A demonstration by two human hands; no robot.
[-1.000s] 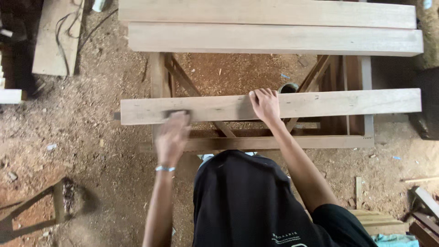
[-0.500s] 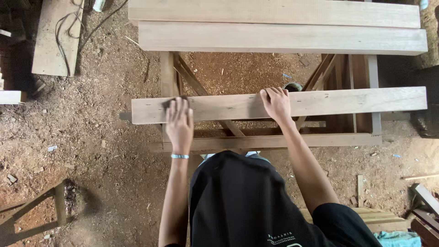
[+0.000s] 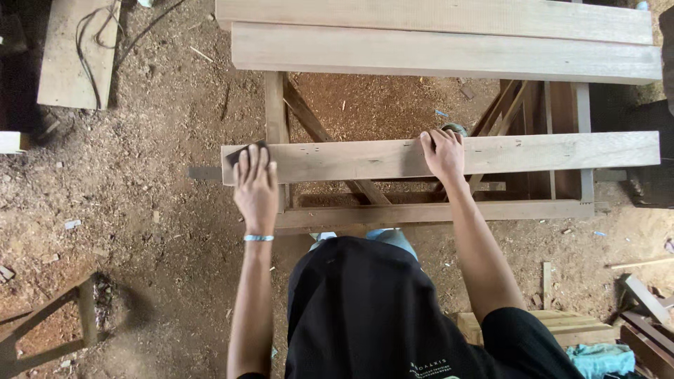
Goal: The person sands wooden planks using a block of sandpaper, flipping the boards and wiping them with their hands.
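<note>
The left hand point(image 3: 255, 186) now sits at the very left end of the near plank point(image 3: 449, 156), fingers flat and close together, pressing down on a small dark piece point(image 3: 246, 151) that looks like a sanding pad or folded abrasive sheet, though only its corner peeks out past the fingertips, so that is a guess. A second ago this hand was a blur further in along the plank; half a second ago it lay just right of where it is now. So the stroke is running outward, and it has reached the plank's end.

The right hand point(image 3: 443, 152) has not budged: it rests near the middle of the same plank, fingers spread and curled lightly over the far edge, palm down, gripping nothing but the wood itself. It reads as the steadying hand while the other one rubs.

The plank lies crosswise on a wooden trestle frame point(image 3: 428, 212), its left end jutting just past the frame's upright. Beyond the plank, two wider boards point(image 3: 442, 38) lie parallel to it, side by side. Below the plank, sawdust covers the dirt floor point(image 3: 140, 231). Far off to the plank's left, a short board with a cable point(image 3: 88, 31) looped on it lies on the ground.
</note>
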